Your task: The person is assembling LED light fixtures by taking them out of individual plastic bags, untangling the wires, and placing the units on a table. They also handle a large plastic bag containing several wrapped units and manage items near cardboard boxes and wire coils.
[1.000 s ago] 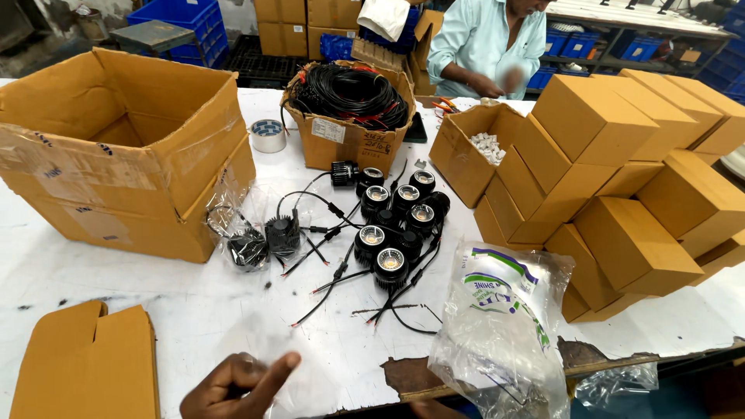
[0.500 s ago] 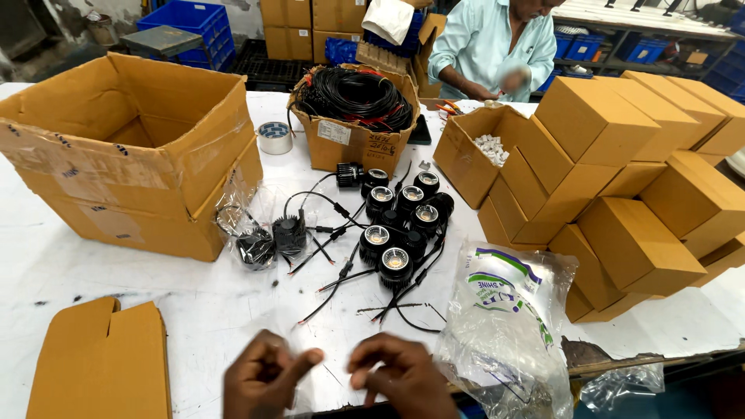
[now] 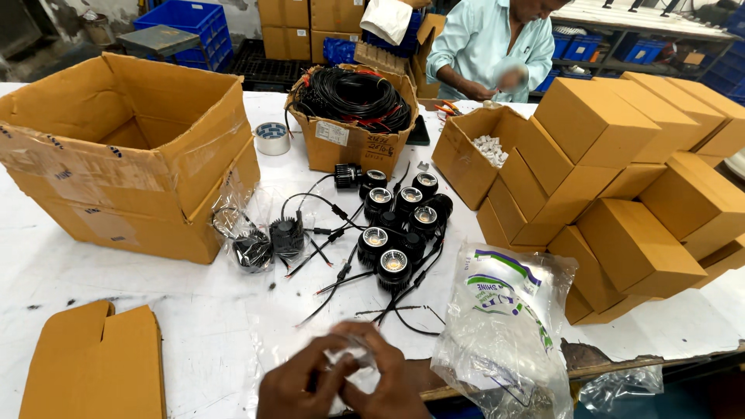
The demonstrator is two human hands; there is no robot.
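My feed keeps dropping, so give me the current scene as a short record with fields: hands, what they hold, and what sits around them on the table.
left hand: at the near table edge, fingers on a small clear plastic bag
right hand: pinching the same bag from the other side
black round lamps: clustered mid-table, wires trailing
large clear bag: right of the hands, crumpled
big open carton: far left
carton of black cable: behind the lamps
small closed boxes: stacked at right
co-worker: across the table

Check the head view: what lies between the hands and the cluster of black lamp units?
Head view: between the hands, which pinch a small clear bag, and the lamp units, only loose black wires on the white table.
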